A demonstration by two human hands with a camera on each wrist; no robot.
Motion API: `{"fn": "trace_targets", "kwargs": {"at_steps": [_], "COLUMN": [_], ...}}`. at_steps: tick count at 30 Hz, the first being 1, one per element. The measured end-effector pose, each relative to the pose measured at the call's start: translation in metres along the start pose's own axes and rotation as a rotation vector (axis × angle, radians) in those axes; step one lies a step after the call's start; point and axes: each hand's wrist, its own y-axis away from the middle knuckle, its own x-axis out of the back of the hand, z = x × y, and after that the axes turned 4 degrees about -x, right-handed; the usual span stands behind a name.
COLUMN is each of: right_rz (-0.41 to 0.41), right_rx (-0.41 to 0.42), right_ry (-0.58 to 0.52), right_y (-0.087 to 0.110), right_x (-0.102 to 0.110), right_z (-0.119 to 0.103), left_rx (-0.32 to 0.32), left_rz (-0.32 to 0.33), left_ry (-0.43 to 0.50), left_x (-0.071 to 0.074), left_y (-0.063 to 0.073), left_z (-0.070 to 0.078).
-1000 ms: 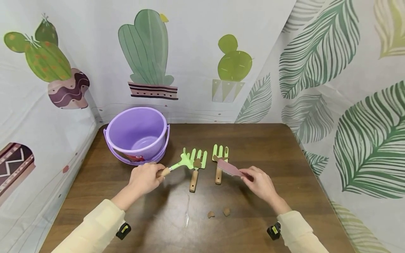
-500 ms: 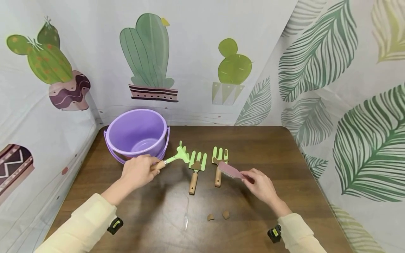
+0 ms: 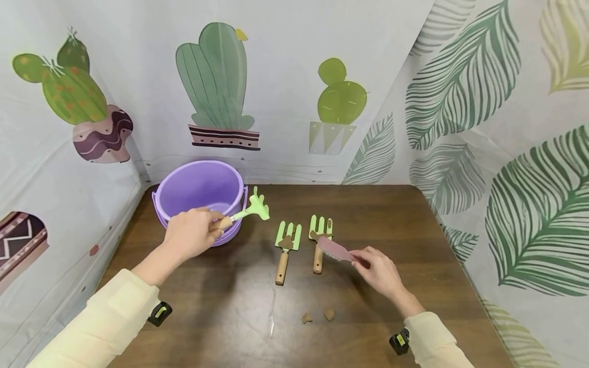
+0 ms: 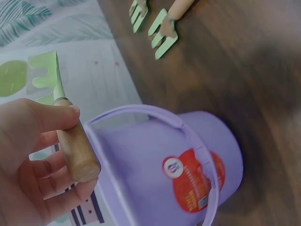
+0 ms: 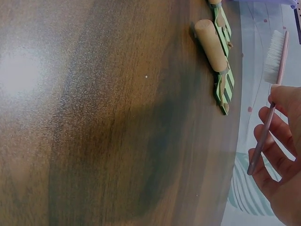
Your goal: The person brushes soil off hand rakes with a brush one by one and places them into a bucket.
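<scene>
My left hand (image 3: 190, 234) grips the wooden handle of a small garden rake (image 3: 257, 207) with green tines. It is in front of the purple bucket (image 3: 195, 184), with the tines pointing right, past the bucket's rim. In the left wrist view, thumb and fingers wrap the rake's handle (image 4: 77, 150). My right hand (image 3: 379, 272) pinches the thin handle of a pink brush (image 3: 335, 249) with white bristles, seen side-on in the right wrist view. Under the brush head lies a green hand fork (image 3: 318, 260) bearing brown clumps. Left of it lies another green hand fork (image 3: 282, 268), also with a brown clump.
Two small brown lumps, one left (image 3: 307, 318) and one right (image 3: 329, 314), lie on the wooden table (image 3: 377, 209) nearer the front. The bucket's handle hangs down on its front side. A patterned cloth (image 3: 285, 102) with cacti and leaves hangs behind the table.
My left hand has lifted the rake away from the left hand fork and carried it left and back to the bucket. My right hand and the brush have hardly moved.
</scene>
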Motion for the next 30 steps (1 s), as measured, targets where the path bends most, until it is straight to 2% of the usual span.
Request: {"fn": "trace_targets", "kwargs": {"at_steps": [4, 8, 22, 30], "right_rz": [-0.009, -0.018, -0.012, -0.011], "right_rx": [-0.01, -0.019, -0.008, -0.009], "right_ry": [-0.005, -0.007, -0.01, -0.008], "right_y": [0.001, 0.002, 0.004, 0.004], "right_x": [-0.001, -0.003, -0.005, -0.005], "right_z": [0.0, 0.001, 0.005, 0.006], "left_rx": [0.027, 0.043, 0.102, 0.132], "left_rz": [-0.01, -0.012, -0.004, -0.038], "left_ry": [-0.012, -0.009, -0.027, -0.052], "left_x": [0.012, 0.018, 0.019, 0.023], "left_y": [-0.005, -0.009, -0.021, -0.027], "left_z": [-0.005, -0.014, -0.04, -0.05]}}
